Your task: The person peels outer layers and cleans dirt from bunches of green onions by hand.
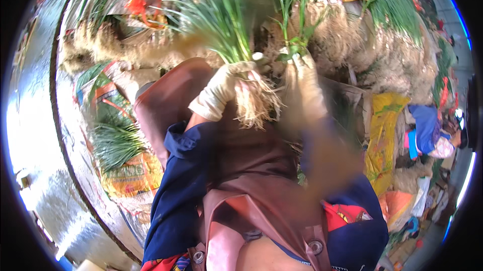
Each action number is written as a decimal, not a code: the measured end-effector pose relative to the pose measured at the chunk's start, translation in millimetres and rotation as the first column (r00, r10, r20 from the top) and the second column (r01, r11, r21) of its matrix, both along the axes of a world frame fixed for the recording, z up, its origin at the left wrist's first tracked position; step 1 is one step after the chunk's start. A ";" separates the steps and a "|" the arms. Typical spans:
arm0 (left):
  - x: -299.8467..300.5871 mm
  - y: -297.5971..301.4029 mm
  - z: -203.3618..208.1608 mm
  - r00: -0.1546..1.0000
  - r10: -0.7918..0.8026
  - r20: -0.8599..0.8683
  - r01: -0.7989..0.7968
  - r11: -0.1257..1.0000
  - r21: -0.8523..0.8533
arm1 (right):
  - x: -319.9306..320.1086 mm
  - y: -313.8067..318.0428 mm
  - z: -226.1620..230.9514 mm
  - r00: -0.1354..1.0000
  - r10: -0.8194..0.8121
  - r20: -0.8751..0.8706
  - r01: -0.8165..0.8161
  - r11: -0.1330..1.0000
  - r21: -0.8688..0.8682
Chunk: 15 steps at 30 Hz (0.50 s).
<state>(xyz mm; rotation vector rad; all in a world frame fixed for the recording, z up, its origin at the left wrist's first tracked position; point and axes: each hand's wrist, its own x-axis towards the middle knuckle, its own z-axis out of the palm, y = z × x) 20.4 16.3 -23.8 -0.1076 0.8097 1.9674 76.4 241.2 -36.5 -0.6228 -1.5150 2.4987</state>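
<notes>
The gloved left hand (229, 86) is gripping a bunch of green onions (226, 29) just above its roots, while the blurred right hand (301, 77) is pinching another stalk (294, 14). A yellow sack (385, 130) is lying at right, a printed orange-green bag (128, 170) at left.

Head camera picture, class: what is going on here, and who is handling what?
A person in pale gloves and a brown apron is handling green onions. The left hand grips a bunch of green onions near its pale roots, leaves pointing away. The right hand, blurred, holds a few more stalks. A big heap of rooted onions lies beyond, and a printed sack with greens lies at the left.
</notes>
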 end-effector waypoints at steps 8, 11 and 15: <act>10.7 6.1 25.0 0.990 0.087 -0.115 -0.102 0.987 -0.128 | -40.5 -58.0 1.5 0.989 0.080 -0.121 -0.038 0.948 0.315; 11.1 -19.0 14.9 0.976 0.209 0.056 -0.206 0.977 -0.049 | -31.9 -43.7 -14.3 0.990 -0.032 -0.140 0.084 0.917 0.389; 17.5 -22.1 24.2 0.963 0.231 -0.138 -0.241 0.969 -0.060 | 73.0 56.9 3.8 0.880 -0.016 0.474 -0.419 0.444 0.792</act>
